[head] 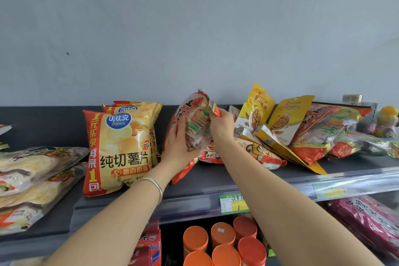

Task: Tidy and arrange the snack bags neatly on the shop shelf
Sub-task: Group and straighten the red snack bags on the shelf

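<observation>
A red and clear bag of wrapped snacks stands upright on the dark top shelf, right of centre. My left hand lies against its lower left face with the fingers spread flat on it. My right hand pinches the bag's top right corner. To the left stand upright yellow potato chip bags. To the right lies an untidy heap: two yellow nut pouches, a cartoon-printed bag lying flat, and more red and clear bags.
Flat stacked bags fill the shelf's left end. A yellow toy-like jar and a small box stand at the far right. Below the price-tag rail are orange-lidded tubs, red boxes and purple bags.
</observation>
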A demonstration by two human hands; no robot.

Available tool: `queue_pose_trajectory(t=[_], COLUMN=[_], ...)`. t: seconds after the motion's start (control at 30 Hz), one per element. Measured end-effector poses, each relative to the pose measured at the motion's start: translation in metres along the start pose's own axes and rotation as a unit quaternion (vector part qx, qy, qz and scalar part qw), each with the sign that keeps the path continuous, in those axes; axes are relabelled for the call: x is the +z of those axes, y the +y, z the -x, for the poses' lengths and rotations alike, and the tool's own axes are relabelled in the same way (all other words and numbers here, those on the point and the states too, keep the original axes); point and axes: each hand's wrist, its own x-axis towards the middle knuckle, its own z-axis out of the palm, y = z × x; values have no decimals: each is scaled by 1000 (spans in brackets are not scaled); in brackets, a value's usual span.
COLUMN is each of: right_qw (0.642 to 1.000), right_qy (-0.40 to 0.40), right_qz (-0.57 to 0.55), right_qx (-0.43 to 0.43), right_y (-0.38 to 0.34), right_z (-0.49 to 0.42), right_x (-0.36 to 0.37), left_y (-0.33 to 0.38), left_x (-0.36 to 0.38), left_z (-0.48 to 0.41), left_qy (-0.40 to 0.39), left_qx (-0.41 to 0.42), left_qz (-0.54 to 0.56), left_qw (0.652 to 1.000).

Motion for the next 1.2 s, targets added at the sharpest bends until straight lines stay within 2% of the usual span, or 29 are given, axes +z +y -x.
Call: queue_pose_trajectory(t=[0.1, 0.2, 0.3, 0.47, 0.6, 0.73, 0.8, 0.83, 0.87, 0.9, 1.07, 1.2], right_qw=[998, 990, 980, 969, 955, 930, 913, 907, 904, 902, 916, 914], right_qy=[37, 55, 88, 171, 235, 285, 295, 293, 288, 279, 145, 15], right_qz=[-57, -128, -175, -175, -179, -230, -272, -288, -299, -310, -317, -355], right_qx=[-10, -26, -20, 13, 20, 43, 69, 85, 101, 115, 197, 195], right_y=[-11, -24, -28, -21, -13, -7, -3, 1, 4, 5, -6, -28], right_z=[-1, -6, -15, -20, -23, -16, -15, -15, -15, -14, 3, 10], right_x=[-15, -38, -58, -85, -104, -122, -127, -128, -128, -127, -106, -62], left_y=[20, 41, 44, 47, 56, 83, 95, 99, 104, 108, 114, 112], left_x=[-3, -6, -6, -10, -9, -6, -5, -4, -5, -8, -35, -75], left_z=[-6, -8, -10, -4, 2, 7, 7, 7, 9, 11, 12, 15], left_qy=[28, 24, 53, 68, 109, 174, 115, 58, 17, 7, 122, 176], left_qx=[48, 50, 2, -93, -175, -222, -249, -245, -233, -225, -197, -145], left_qz=[-10, 78, 203, 226, 375, 402, 529, 591, 626, 630, 611, 582], left_qw=[998, 995, 978, 967, 904, 871, 803, 766, 744, 744, 757, 781])
